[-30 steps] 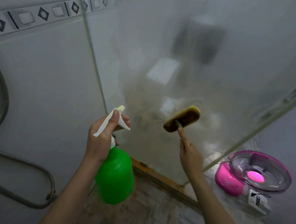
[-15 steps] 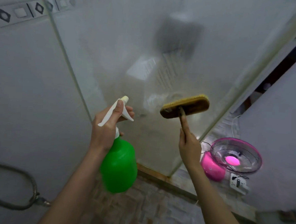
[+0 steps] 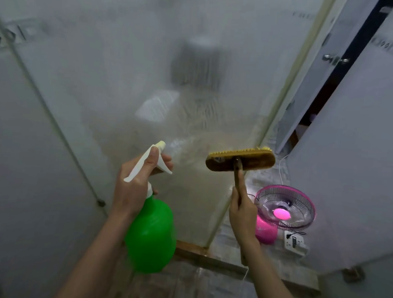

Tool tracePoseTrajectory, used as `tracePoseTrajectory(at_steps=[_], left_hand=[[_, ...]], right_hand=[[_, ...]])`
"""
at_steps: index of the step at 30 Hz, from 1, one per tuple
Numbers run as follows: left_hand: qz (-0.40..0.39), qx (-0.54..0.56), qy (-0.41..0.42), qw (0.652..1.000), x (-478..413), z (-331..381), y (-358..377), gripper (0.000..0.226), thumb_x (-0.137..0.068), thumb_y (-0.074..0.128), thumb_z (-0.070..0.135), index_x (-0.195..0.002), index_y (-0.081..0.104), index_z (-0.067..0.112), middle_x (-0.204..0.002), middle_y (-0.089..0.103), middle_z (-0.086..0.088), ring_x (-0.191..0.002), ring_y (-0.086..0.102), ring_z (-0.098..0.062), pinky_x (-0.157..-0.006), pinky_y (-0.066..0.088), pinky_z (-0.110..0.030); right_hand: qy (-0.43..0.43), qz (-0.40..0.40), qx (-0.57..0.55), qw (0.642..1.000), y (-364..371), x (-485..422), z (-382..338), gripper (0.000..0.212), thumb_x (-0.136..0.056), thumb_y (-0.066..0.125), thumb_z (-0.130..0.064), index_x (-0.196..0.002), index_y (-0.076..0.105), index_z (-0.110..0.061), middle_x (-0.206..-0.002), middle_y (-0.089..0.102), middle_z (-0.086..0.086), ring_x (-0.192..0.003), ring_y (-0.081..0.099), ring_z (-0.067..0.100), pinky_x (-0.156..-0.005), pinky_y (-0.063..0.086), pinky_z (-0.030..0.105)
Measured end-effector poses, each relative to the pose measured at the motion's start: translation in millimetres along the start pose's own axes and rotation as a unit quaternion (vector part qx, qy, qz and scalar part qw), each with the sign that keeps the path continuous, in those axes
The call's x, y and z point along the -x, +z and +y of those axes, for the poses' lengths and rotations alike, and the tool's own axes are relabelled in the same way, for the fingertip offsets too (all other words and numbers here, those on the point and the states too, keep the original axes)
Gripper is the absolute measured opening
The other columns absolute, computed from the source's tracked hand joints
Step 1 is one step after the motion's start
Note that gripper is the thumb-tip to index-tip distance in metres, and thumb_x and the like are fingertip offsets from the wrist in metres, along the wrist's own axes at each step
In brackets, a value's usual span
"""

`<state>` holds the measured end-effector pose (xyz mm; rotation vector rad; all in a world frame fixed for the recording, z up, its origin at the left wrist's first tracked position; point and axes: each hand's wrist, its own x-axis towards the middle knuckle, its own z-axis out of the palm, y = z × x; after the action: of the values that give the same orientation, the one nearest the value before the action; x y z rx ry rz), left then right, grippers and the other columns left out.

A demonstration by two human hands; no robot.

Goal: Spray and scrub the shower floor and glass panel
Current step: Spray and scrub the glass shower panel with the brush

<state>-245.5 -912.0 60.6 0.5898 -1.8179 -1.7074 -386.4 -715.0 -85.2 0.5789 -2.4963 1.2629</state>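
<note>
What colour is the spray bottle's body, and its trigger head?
The spray bottle has a bright green body and a white trigger head, gripped by the left hand; head view.

The light was soft and a bit dim, with no strong shadows. The cloudy wet glass panel (image 3: pixel 194 80) made everything behind it look blurry. The round pink fan (image 3: pixel 284 207) glowed bright pink in its middle. Straight lines bent near the edges.
</note>
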Motion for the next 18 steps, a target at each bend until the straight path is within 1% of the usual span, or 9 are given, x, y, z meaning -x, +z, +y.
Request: tracePoseTrajectory(at_steps=[1, 3, 5, 7, 10, 13, 14, 16, 18], left_hand=[[-0.004, -0.003, 0.001, 1.000, -1, 1, 2, 0.048, -0.091, 0.048, 0.053, -0.088, 0.077, 0.016, -0.090, 0.079, 0.001, -0.091, 0.076, -0.014, -0.042, 0.046, -0.023], [-0.012, -0.009, 0.002, 1.000, -2, 6, 7, 0.048, -0.090, 0.048, 0.053, -0.088, 0.077, 0.015, -0.089, 0.079, 0.000, -0.090, 0.076, -0.013, -0.041, 0.046, -0.023], [-0.016, -0.010, 0.012, 1.000, -4, 11, 10, 0.049, -0.090, 0.048, 0.054, -0.088, 0.077, 0.014, -0.089, 0.079, -0.001, -0.089, 0.076, -0.014, -0.042, 0.047, -0.024], [-0.012, -0.008, 0.018, 1.000, -7, 18, 12, 0.049, -0.090, 0.048, 0.054, -0.089, 0.077, 0.015, -0.089, 0.079, -0.001, -0.090, 0.076, -0.015, -0.043, 0.046, -0.023], [-0.007, 0.000, 0.034, 0.999, -11, 28, 10, 0.050, -0.090, 0.046, 0.057, -0.089, 0.076, 0.016, -0.092, 0.079, -0.002, -0.092, 0.075, -0.016, -0.044, 0.046, -0.022], [0.000, 0.012, 0.040, 0.999, -12, 39, 4, 0.048, -0.090, 0.047, 0.056, -0.090, 0.076, 0.018, -0.091, 0.079, -0.002, -0.092, 0.075, -0.017, -0.042, 0.046, -0.022], [0.001, 0.016, 0.043, 0.999, -12, 41, 2, 0.048, -0.090, 0.047, 0.055, -0.090, 0.076, 0.018, -0.091, 0.079, -0.002, -0.093, 0.075, -0.017, -0.041, 0.045, -0.022], [0.005, 0.017, 0.049, 0.999, -14, 44, -4, 0.050, -0.089, 0.047, 0.056, -0.090, 0.076, 0.016, -0.091, 0.079, -0.002, -0.093, 0.075, -0.017, -0.041, 0.046, -0.022], [0.013, 0.020, 0.049, 0.999, -15, 45, -12, 0.053, -0.087, 0.050, 0.062, -0.090, 0.077, 0.016, -0.091, 0.079, -0.003, -0.093, 0.076, -0.018, -0.042, 0.046, -0.022]], right_hand=[[-0.006, 0.020, -0.018, 1.000, -5, -13, -10, 0.062, -0.102, 0.042, -0.019, -0.149, 0.014, -0.049, -0.053, 0.033, -0.010, -0.039, 0.033, 0.007, -0.042, 0.029, 0.022], [-0.064, 0.087, -0.037, 0.993, -21, -56, -49, 0.055, -0.102, 0.038, -0.027, -0.149, 0.016, -0.046, -0.059, 0.037, -0.003, -0.041, 0.032, 0.007, -0.040, 0.030, 0.025], [-0.129, 0.142, -0.071, 0.979, -43, -101, -88, 0.052, -0.104, 0.039, -0.025, -0.150, 0.019, -0.037, -0.056, 0.037, 0.005, -0.041, 0.032, 0.012, -0.040, 0.031, 0.028], [-0.162, 0.167, -0.095, 0.968, -56, -123, -106, 0.051, -0.104, 0.040, -0.021, -0.150, 0.020, -0.030, -0.057, 0.037, 0.002, -0.042, 0.031, 0.011, -0.039, 0.033, 0.028], [-0.157, 0.136, -0.037, 0.977, -47, -96, -78, 0.051, -0.104, 0.039, -0.027, -0.151, 0.021, -0.035, -0.054, 0.038, -0.002, -0.040, 0.035, 0.013, -0.038, 0.034, 0.029], [-0.079, 0.066, 0.004, 0.995, -29, -51, -47, 0.055, -0.101, 0.040, -0.032, -0.149, 0.018, -0.048, -0.051, 0.036, -0.008, -0.039, 0.036, 0.009, -0.038, 0.037, 0.034], [-0.068, 0.061, -0.014, 0.996, -28, -49, -52, 0.057, -0.101, 0.041, -0.030, -0.148, 0.017, -0.051, -0.051, 0.035, -0.009, -0.039, 0.036, 0.008, -0.039, 0.038, 0.035], [-0.093, 0.072, -0.057, 0.991, -34, -70, -86, 0.059, -0.101, 0.042, -0.027, -0.147, 0.016, -0.052, -0.054, 0.036, -0.013, -0.042, 0.037, 0.006, -0.041, 0.038, 0.033], [-0.148, 0.110, -0.089, 0.979, -47, -113, -137, 0.054, -0.102, 0.040, -0.028, -0.150, 0.020, -0.041, -0.058, 0.037, -0.012, -0.043, 0.038, 0.009, -0.043, 0.039, 0.034]])
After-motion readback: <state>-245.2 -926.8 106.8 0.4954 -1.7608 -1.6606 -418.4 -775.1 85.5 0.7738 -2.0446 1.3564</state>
